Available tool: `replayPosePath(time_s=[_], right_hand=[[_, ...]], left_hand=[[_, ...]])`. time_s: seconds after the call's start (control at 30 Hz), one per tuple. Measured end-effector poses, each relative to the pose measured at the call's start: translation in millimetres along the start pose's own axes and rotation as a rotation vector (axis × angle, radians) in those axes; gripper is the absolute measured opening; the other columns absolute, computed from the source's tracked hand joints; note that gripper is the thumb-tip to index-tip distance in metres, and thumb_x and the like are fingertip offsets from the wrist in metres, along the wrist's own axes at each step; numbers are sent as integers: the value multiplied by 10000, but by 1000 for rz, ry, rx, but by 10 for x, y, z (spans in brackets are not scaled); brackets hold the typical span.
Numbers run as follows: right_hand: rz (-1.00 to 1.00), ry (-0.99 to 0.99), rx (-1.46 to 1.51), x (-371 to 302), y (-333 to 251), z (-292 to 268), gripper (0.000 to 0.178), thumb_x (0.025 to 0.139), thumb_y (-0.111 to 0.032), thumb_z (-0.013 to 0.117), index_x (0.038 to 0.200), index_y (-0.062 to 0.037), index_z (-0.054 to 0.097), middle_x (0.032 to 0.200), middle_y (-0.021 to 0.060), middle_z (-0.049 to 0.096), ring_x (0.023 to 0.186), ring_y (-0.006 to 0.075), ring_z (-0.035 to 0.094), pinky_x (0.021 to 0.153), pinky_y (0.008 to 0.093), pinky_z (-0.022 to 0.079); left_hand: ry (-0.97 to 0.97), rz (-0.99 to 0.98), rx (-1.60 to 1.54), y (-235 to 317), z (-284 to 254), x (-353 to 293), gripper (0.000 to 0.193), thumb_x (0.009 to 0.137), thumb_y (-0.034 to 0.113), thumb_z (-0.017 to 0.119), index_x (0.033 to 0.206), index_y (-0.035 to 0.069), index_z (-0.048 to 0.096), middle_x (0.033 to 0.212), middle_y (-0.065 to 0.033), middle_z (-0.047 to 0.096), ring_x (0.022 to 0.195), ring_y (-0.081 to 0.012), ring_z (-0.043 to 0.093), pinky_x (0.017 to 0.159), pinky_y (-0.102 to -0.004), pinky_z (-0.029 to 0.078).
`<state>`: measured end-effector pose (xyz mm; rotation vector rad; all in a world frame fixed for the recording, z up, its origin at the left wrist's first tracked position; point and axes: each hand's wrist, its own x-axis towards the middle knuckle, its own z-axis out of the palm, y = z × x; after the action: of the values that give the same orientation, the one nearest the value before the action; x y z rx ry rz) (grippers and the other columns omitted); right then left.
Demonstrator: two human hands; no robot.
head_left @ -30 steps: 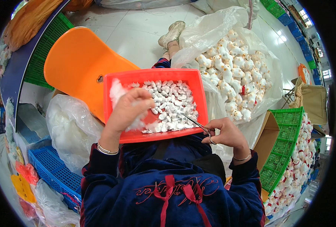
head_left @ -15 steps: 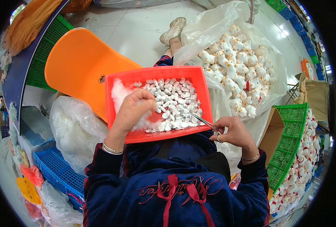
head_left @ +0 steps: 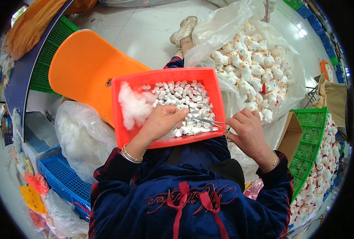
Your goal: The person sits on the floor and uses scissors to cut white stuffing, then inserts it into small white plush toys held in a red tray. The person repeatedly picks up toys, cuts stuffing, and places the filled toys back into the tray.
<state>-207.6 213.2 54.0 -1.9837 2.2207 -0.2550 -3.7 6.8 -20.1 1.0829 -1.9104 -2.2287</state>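
A red plastic tray (head_left: 126,119) rests on my lap, holding several small white toy pieces (head_left: 185,99) and a tuft of white stuffing (head_left: 134,105). My left hand (head_left: 163,121) lies inside the tray with its fingertips pinched on a small white piece near the front. My right hand (head_left: 248,133) sits at the tray's right edge, gripping thin metal forceps (head_left: 207,120) whose tips point left toward my left fingers.
A clear bag of white stuffed toys (head_left: 252,67) lies to the right. An orange chair (head_left: 85,71) stands at the left. A clear bag of stuffing (head_left: 79,135), a blue crate (head_left: 61,179) and green crates (head_left: 308,147) surround me.
My left hand has slid from the tray's middle toward its front edge. My right hand with the forceps stays at the right edge, tips now closer to my left fingers.
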Motion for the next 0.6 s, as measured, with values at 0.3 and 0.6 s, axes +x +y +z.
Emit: replayPosePath(time_s=[0.3,0.6], right_hand=[[2,27,-16,-16,-11,93,407,658,-164,829,1028,-144,659,943,-1,609,984,223,562,836,411,380],[110,-142,212,-45,31,47,440,696,-234,874,1067,-115,669,945,22,617,1014,241,573,862,399,387]], left_hand=[[-78,-45,-309,-21,18,29,161,952,170,707,982,14,681,831,-36,697,652,-58,573,613,-220,471],[33,120,-433,-3,44,-51,105,955,58,655,1032,-9,677,1034,-127,735,870,-166,719,782,-275,560]])
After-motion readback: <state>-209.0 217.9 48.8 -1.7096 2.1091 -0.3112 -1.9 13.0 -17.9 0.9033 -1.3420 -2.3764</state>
